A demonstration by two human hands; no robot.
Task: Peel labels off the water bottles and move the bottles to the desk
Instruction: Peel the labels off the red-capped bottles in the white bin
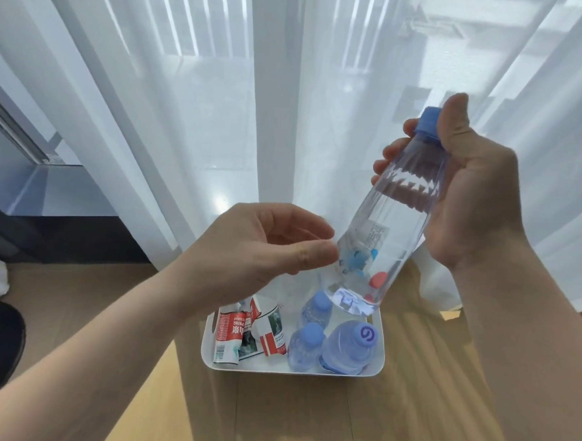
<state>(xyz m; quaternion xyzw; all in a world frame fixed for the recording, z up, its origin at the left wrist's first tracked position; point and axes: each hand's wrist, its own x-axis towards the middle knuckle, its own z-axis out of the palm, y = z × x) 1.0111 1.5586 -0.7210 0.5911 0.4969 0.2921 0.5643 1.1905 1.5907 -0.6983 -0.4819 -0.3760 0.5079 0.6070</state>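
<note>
The right hand [471, 197] holds a clear water bottle [392, 219] near its neck, above the white tray [273, 369]. The bottle is tilted: its blue cap [428, 121] points up and far, its bottom down and left. The left hand [264, 246] curls loosely by the bottle's lower part. Its fingertips are blurry, so I cannot tell if they pinch anything. Torn-off labels [242, 333] lie in the tray's left side.

Faced sheer white curtains [205, 95] falling in long folds to the floor; saw bright daylight glowing through them, with pale building shapes behind at upper right; looked down on a light wooden floor [304, 419] of planks, striped with sun and shadow; noted at left a metal window track [13, 118], a grey ledge [56, 189] and a dark base [63, 240] beneath.
</note>
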